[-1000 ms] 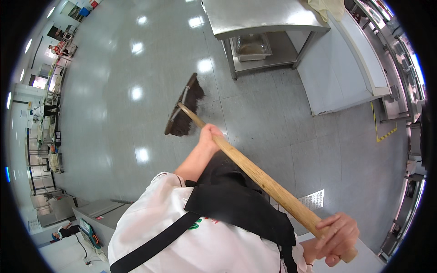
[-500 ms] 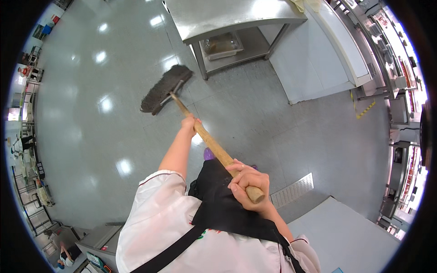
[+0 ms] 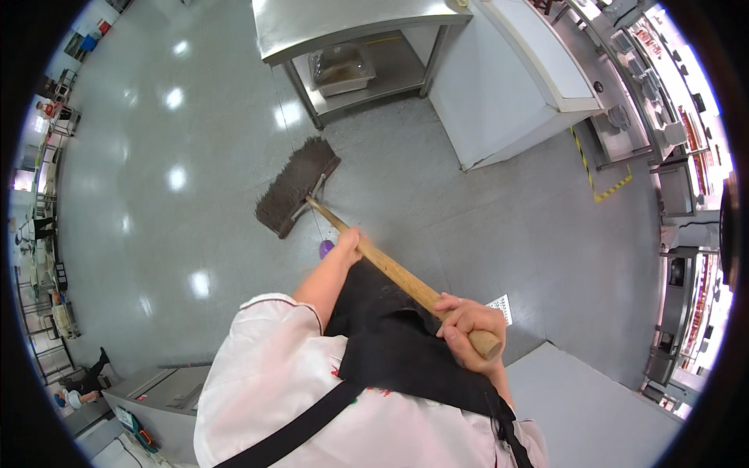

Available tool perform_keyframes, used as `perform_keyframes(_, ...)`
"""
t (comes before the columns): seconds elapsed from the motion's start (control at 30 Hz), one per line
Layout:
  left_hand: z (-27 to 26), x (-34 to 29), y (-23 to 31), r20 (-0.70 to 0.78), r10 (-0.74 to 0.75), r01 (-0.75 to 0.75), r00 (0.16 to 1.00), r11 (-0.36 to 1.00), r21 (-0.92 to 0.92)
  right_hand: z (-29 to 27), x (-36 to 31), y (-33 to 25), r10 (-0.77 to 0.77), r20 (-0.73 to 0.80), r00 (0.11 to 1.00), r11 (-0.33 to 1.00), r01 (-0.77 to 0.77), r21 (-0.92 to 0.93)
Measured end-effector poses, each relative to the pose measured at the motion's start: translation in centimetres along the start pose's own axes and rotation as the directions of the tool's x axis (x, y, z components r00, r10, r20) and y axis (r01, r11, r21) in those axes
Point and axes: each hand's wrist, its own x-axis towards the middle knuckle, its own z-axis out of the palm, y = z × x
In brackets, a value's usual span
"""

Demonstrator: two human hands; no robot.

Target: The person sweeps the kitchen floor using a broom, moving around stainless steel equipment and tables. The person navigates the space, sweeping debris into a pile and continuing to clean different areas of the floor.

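Observation:
A push broom with a wide, dark bristle head (image 3: 296, 186) and a thick wooden handle (image 3: 402, 279) slants across the middle of the view. My left hand (image 3: 351, 243) is wrapped round the handle's lower part, nearer the bristles. Near the handle's top end, my right hand (image 3: 474, 331) grips it with fingers curled over the wood. The bristles point toward the far left; whether they touch the floor I cannot tell. Below my left wrist, the tip of a purple shoe (image 3: 326, 249) shows beside my black apron (image 3: 390, 320).
Ahead stands a steel table (image 3: 351, 27) with a clear-lidded tub (image 3: 341, 69) on its lower shelf. A white counter (image 3: 507, 86) adjoins it on the right. Yellow-black tape (image 3: 612, 189) marks the floor nearby. A pale surface (image 3: 585, 398) lies at lower right, a steel cabinet (image 3: 160, 390) at lower left.
The broom head has come nearer and slightly right, its bristles showing more fully. Both hands have shifted right and down with the handle. The table and counter sit farther left in view.

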Motion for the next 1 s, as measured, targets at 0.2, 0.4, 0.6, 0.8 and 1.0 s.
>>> perform_keyframes(0.2, 6.0, 0.0, -5.1, 0.186, -0.024, 0.117, 0.982, 0.853, -0.509, -7.7, 0.5, -0.1, 0.063, -0.154, 0.986, 0.985, -0.037, 0.168)
perform_keyframes(0.4, 13.9, 1.7, -5.1, 0.212, 0.019, 0.142, 0.977, 0.682, -0.718, -15.1, 5.9, 1.8, 0.072, -0.274, 0.959, 0.952, 0.016, 0.306)
perform_keyframes(0.6, 26.7, 2.6, 0.1, 0.243, 0.098, 0.099, 0.965, 0.723, -0.684, -23.3, 16.9, 2.4, 0.057, -0.201, 0.978, 0.963, -0.001, 0.27)
perform_keyframes(0.8, 37.3, 6.1, 5.3, 0.334, 0.083, 0.161, 0.939, 0.753, -0.638, -28.8, 26.1, 1.9, 0.002, -0.193, 0.981, 0.974, 0.041, 0.221)
perform_keyframes(1.0, 43.6, 13.2, 2.8, 0.363, -0.098, 0.25, 0.927, 0.881, -0.401, -32.3, 25.3, 2.0, 0.06, -0.398, 0.915, 0.997, -0.034, 0.074)
